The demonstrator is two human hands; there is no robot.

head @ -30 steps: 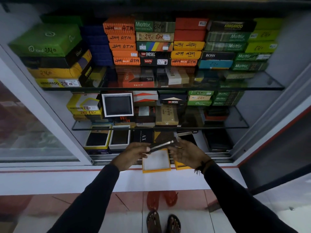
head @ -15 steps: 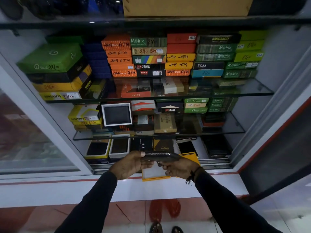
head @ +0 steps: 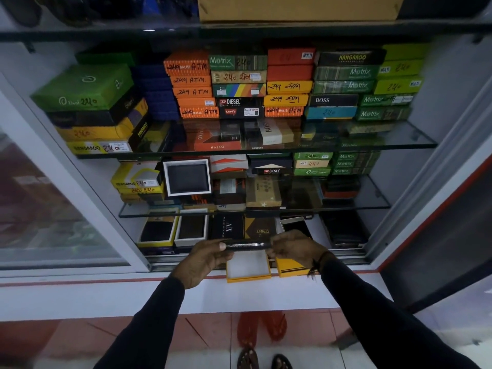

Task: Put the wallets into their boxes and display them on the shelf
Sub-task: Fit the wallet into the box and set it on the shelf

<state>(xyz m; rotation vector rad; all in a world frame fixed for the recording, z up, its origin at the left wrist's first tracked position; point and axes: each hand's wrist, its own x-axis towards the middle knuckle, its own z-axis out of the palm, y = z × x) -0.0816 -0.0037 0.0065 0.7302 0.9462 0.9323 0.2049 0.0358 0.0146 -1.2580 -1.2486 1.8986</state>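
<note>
A black wallet (head: 247,245) with a silver zip along its edge lies level between my hands, edge-on to the camera. My left hand (head: 199,259) grips its left end and my right hand (head: 295,247) grips its right end. Directly below it an open yellow box (head: 249,275) with a white lining sits on the cabinet's front sill. Its yellow lid (head: 290,267) with a dark stripe lies just to the right, partly under my right wrist.
The glass-shelved cabinet holds stacked wallet boxes on the top shelf (head: 372,141) and middle shelf (head: 346,203). Two open boxes with dark wallets (head: 173,231) stand at the bottom left. A sliding glass door (head: 53,209) stands at the left, the metal frame (head: 426,182) at the right.
The wallet has turned from a tilt to level, edge-on, and both hands have moved slightly down over the open box. The camera has tilted upward.
</note>
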